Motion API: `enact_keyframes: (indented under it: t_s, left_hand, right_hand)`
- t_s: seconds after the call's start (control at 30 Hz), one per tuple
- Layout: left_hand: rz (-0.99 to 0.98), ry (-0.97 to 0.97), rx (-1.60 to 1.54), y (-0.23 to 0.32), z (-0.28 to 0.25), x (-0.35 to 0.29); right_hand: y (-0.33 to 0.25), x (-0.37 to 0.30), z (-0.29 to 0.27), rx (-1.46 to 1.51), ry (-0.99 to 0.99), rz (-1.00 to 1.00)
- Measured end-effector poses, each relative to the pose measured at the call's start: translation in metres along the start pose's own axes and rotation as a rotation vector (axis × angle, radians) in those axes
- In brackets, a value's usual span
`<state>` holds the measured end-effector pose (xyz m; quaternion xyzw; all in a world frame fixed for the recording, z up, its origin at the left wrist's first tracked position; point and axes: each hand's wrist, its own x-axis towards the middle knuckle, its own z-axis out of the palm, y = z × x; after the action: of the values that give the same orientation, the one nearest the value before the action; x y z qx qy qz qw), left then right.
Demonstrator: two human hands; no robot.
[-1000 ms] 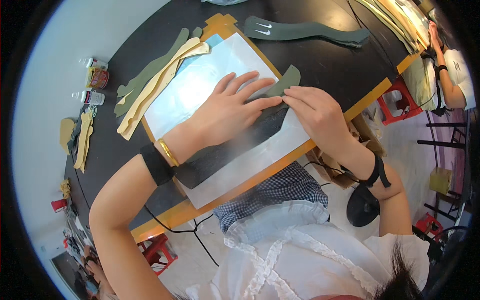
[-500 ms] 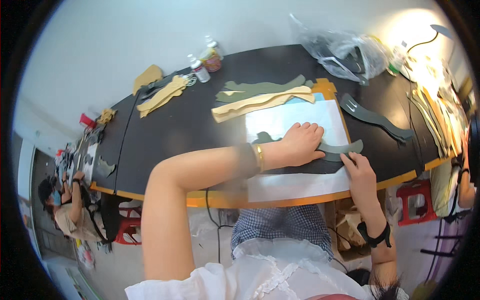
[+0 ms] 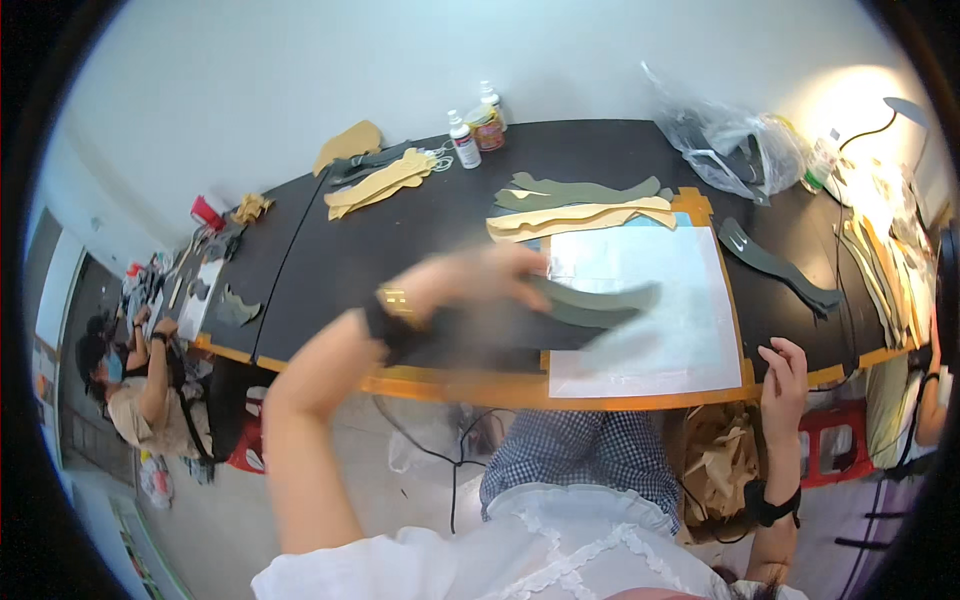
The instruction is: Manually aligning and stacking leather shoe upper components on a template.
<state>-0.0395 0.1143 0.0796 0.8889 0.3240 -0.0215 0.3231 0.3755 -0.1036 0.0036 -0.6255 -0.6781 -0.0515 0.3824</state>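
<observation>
My left hand [image 3: 490, 276], smeared by motion, is over the left part of the white sheet [image 3: 690, 340]. Its fingers close on the left end of a dark green curved strip [image 3: 595, 306]. The strip stretches right over the sheet, its right end blurred; a second layer seems to lie along it. At the table's front edge, right of the sheet, my right hand [image 3: 785, 372] holds nothing, with fingers loosely bent and apart. Behind the sheet lie cream strips [image 3: 580, 217] and more dark green strips [image 3: 585, 192].
Dark green strips [image 3: 780, 268] lie right of the sheet. A clear plastic bag [image 3: 740, 150], white bottle [image 3: 464, 140] and jar [image 3: 486, 128] stand at the back. Cream pieces [image 3: 380, 185] lie left. A lamp [image 3: 905, 110] lights strips at right. A person [image 3: 150, 390] works at far left.
My left hand has moved left, off the middle of the sheet, and the green strip has shifted left with it. My right hand has let go of the strip and drawn right to the table edge.
</observation>
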Motion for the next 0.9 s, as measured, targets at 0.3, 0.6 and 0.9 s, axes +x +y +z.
enact_keyframes:
  t_s: [0.3,0.6,0.9]
  left_hand:
    - [-0.283,0.599,0.233,-0.064,-0.073,-0.019]
    - [0.085,0.482,0.214,-0.024,-0.02,0.213]
    - [-0.018,0.39,0.167,-0.033,-0.024,0.237]
  right_hand:
    - [-0.015,-0.023,0.005,0.115,-0.022,0.055]
    - [-0.044,-0.048,0.01,0.088,-0.082,-0.111]
    - [-0.028,-0.067,-0.002,0.121,-0.05,0.061]
